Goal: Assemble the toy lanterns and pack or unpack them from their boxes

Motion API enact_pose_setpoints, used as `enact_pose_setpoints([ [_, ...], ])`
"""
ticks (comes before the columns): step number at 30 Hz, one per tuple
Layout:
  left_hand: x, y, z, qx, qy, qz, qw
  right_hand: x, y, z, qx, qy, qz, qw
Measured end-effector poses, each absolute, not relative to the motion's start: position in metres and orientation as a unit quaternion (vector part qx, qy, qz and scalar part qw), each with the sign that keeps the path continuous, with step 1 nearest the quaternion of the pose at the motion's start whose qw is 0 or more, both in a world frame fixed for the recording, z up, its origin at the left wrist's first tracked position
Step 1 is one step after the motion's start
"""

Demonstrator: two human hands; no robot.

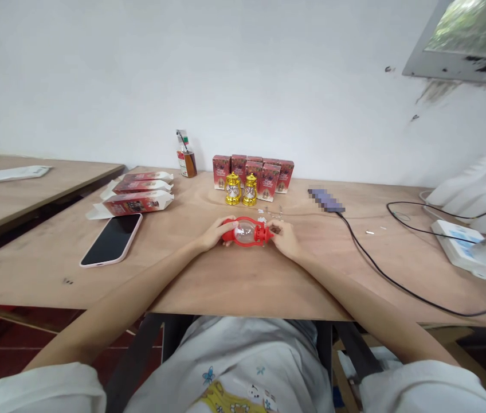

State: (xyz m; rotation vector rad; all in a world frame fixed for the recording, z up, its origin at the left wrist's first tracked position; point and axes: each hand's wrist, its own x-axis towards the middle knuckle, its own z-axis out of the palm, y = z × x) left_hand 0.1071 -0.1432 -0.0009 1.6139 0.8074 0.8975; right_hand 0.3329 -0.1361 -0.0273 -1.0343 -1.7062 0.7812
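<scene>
A small red toy lantern with a clear middle lies on its side just above the table. My left hand is closed around its base. At the other end, the fingers of my right hand pinch at the lantern's pointed top. Beyond the hands stand two gold lanterns of the same shape, upright side by side. Tiny white and metal pieces are scattered between them and the red lantern.
Several small red boxes stand behind the gold lanterns, near a bottle. Open flat boxes and a phone lie left. On the right are a blurred-out device, a black cable and a power strip.
</scene>
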Motion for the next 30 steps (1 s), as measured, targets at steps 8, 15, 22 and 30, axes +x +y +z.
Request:
enact_pose_setpoints([
  [8, 0.106, -0.136, -0.004, 0.642, 0.361, 0.425, 0.526, 0.336, -0.133, -0.027, -0.415, -0.673, 0.312, 0.527],
  [15, 0.105, -0.13, -0.005, 0.596, 0.401, 0.452, 0.53, 0.32, -0.149, -0.012, -0.364, -0.677, 0.333, 0.546],
  [22, 0.104, -0.127, 0.005, 0.419, 0.385, 0.542, 0.618, 0.34, -0.13, -0.005, -0.372, -0.516, 0.385, 0.669],
  [30, 0.1, -0.125, 0.011, 0.299, 0.365, 0.565, 0.677, 0.393, -0.091, -0.008, -0.452, -0.391, 0.293, 0.746],
])
